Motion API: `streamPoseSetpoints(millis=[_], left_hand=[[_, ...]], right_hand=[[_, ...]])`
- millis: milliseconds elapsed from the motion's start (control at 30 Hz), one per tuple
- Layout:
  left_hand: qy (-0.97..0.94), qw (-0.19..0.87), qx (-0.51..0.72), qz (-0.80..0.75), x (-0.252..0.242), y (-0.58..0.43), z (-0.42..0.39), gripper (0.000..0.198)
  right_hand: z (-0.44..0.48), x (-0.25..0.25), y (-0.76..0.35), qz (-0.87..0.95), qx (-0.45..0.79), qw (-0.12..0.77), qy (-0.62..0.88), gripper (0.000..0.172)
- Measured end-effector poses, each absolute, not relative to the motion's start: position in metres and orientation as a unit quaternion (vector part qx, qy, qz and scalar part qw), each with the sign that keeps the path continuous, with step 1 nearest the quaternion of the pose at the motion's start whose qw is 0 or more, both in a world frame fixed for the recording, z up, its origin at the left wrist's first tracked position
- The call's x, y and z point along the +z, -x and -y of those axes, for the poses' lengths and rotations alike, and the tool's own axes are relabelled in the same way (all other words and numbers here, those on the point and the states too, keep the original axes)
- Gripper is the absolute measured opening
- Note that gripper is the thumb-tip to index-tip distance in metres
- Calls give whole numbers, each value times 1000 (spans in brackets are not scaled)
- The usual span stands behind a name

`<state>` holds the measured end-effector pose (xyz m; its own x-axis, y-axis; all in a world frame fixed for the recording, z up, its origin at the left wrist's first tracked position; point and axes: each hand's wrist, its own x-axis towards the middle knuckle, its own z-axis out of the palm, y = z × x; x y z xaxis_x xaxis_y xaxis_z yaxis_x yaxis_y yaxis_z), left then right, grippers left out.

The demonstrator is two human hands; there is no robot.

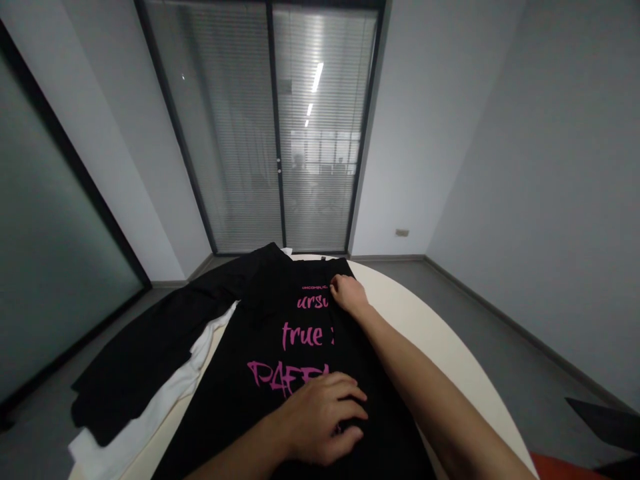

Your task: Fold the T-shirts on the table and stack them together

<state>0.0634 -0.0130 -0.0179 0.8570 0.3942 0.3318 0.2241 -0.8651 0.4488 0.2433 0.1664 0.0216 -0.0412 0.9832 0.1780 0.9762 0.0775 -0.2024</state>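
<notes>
Behind blind-covered glass doors (240,133), a pale, round-edged table (445,320) fills the foreground of my remote feed. Across it, a black printed shirt (215,400) lies lengthwise, its pink lettering (301,333) reading upright from the wearer's side. To its left, a dark garment (150,347) is heaped over a white cloth (175,383), apparently set aside to leave the shirt room, though the piles touch near the far end. A panel (347,347) along the shirt's right side appears turned inward, which would explain why "true" and the lines above stop abruptly at a straight edge.

Nearer me, the left hand (325,417) lies palm down over the lowest word, fingers loosely spread and gripping nothing, probably to keep the fabric flat. Farther up, the right hand (349,293) bends its fingers together at the panel's edge, seemingly to control that line; I cannot tell whether cloth is pinched between them. Smallest of all, a wall socket (402,233) sits low beyond the table.
</notes>
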Motion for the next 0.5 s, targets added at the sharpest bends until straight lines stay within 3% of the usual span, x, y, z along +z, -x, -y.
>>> streamPoseSetpoints(millis=[67,200,300,500], left_hand=[[-930,190,223,-221,-19,-62,9,31],[-898,182,211,-341,-20,-58,2,55],[-892,203,195,-354,-22,-59,-2,56],[-900,208,177,-340,-33,-63,-14,59]], right_hand=[[-183,21,-239,701,17,126,702,30],[-216,15,-238,660,33,107,743,43],[-235,11,-239,645,44,97,757,52],[-263,5,-241,646,59,88,756,47]])
